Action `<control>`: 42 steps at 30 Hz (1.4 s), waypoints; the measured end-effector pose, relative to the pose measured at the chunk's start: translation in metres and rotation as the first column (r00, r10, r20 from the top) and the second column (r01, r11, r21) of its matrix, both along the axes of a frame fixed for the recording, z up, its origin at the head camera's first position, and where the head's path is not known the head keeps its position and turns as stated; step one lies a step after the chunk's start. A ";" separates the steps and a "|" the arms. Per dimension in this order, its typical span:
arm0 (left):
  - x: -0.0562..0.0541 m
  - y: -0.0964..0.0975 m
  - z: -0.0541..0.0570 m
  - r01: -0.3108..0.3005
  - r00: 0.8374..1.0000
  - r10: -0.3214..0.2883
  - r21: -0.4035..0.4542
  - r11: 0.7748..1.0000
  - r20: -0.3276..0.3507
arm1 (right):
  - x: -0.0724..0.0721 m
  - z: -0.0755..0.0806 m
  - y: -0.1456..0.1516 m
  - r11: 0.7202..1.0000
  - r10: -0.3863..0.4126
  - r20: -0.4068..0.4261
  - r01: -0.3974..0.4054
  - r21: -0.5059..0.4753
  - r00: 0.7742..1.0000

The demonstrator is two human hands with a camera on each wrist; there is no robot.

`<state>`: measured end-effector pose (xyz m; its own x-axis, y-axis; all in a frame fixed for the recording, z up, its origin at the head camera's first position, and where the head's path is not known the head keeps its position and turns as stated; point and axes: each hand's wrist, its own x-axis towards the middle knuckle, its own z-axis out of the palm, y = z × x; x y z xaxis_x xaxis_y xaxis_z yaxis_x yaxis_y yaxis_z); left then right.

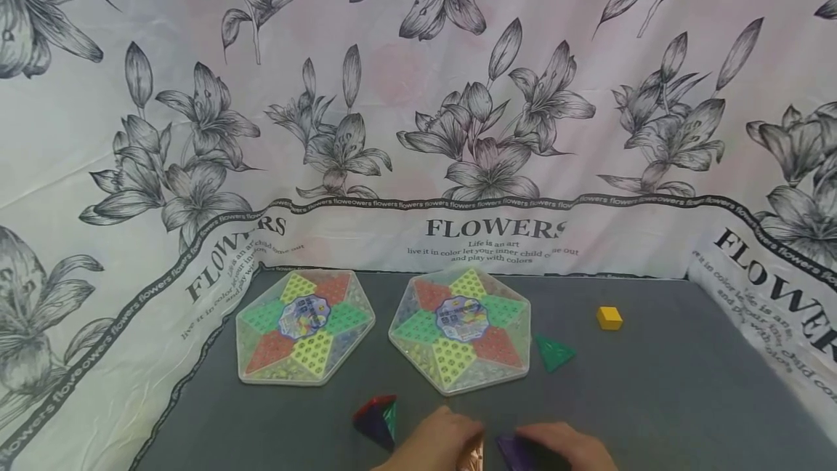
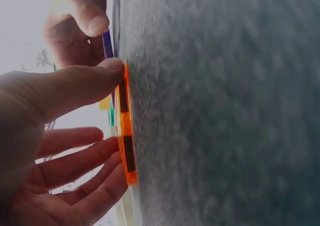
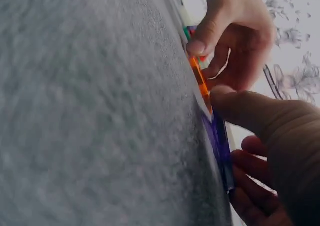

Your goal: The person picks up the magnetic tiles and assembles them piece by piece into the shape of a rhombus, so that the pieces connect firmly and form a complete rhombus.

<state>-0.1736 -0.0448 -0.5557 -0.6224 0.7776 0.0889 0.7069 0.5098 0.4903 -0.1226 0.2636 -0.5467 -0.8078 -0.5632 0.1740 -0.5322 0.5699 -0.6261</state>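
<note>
At the bottom of the head view my left hand (image 1: 434, 443) pinches a flat translucent orange tile (image 2: 128, 126) by its edges, thumb on the near side and fingertips on the far side. Close to its right, my right hand (image 1: 570, 445) holds a translucent purple tile (image 3: 218, 143) the same way. Both tiles lie flat at or just above the table; the wrist views do not settle whether they touch it. Left of my left hand stands a small pointed shape (image 1: 377, 419) with red, dark blue and green faces. A green triangular tile (image 1: 553, 352) lies beyond my right hand.
Two hexagonal game boards (image 1: 261, 344) (image 1: 451, 376) with coloured star patterns lie side by side at the back of the dark grey table (image 1: 660, 398). A yellow cube (image 1: 609, 318) sits at the back right. Flower-printed cloth (image 1: 484, 166) rises behind and along both sides.
</note>
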 end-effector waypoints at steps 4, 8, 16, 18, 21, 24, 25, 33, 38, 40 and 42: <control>0.004 -0.004 0.010 -0.010 0.999 0.011 0.030 0.999 -0.034 | -0.002 -0.009 0.000 0.998 0.051 -0.028 -0.052 -0.025 0.998; 0.007 -0.004 0.019 -0.029 0.999 0.031 0.050 0.998 -0.036 | -0.005 -0.011 0.003 0.997 0.076 -0.036 -0.076 -0.019 0.997; 0.004 -0.001 0.000 -0.053 0.997 0.054 0.018 0.998 -0.057 | -0.002 -0.013 -0.011 0.997 0.040 -0.124 -0.048 -0.057 0.991; 0.002 -0.001 -0.004 -0.057 0.997 0.057 -0.003 0.998 -0.055 | -0.001 -0.017 -0.015 0.997 0.030 -0.176 -0.043 -0.071 0.984; 0.002 0.000 -0.007 -0.061 0.996 0.060 -0.020 0.998 -0.061 | 0.002 -0.015 -0.020 0.995 0.005 -0.221 -0.027 -0.098 0.975; 0.003 0.000 -0.004 -0.061 0.997 0.061 -0.008 0.998 -0.040 | 0.010 -0.007 -0.027 0.991 -0.042 -0.218 0.012 -0.134 0.975; 0.004 0.000 -0.002 -0.059 0.998 0.059 -0.001 0.998 -0.034 | 0.013 -0.004 -0.030 0.989 -0.067 -0.220 0.035 -0.144 0.973; 0.012 -0.002 0.020 0.031 0.999 -0.034 0.124 0.992 0.026 | 0.019 0.007 -0.037 0.978 -0.043 -0.141 0.013 -0.210 0.989; 0.020 -0.001 0.044 0.121 0.989 -0.133 0.158 0.980 0.067 | 0.012 0.003 -0.030 0.963 0.092 -0.060 -0.104 -0.248 0.994; 0.022 0.000 0.053 0.152 0.984 -0.162 0.139 0.979 0.068 | 0.014 0.000 -0.031 0.963 0.053 -0.030 -0.059 -0.263 0.998; 0.022 0.001 0.053 0.175 0.982 -0.184 0.146 0.974 0.053 | 0.016 -0.001 -0.033 0.960 0.002 0.002 -0.002 -0.281 1.000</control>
